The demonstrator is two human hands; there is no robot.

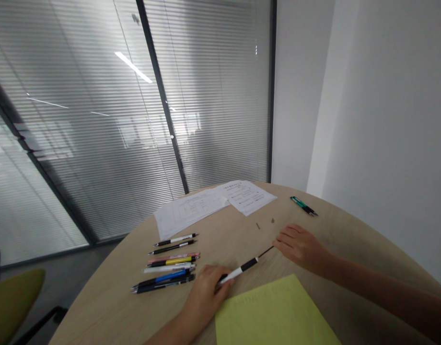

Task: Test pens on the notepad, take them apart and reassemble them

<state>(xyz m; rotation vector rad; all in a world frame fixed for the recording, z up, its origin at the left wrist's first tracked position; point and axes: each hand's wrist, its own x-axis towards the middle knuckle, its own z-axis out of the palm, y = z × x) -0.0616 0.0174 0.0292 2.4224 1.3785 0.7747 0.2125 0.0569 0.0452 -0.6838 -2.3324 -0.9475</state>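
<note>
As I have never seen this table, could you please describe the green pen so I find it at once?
On the round wooden table, look beyond the right hand toward the far edge: the green pen. It alone is green, apart from the row of pens.

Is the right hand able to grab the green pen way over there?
Probably yes. The green pen lies just beyond the right hand on the table, nothing between them, though its fingertips are at the white pen's thin end.

L hand point(206, 292), R hand point(301, 247) — 1 pen point(242, 267)
</note>
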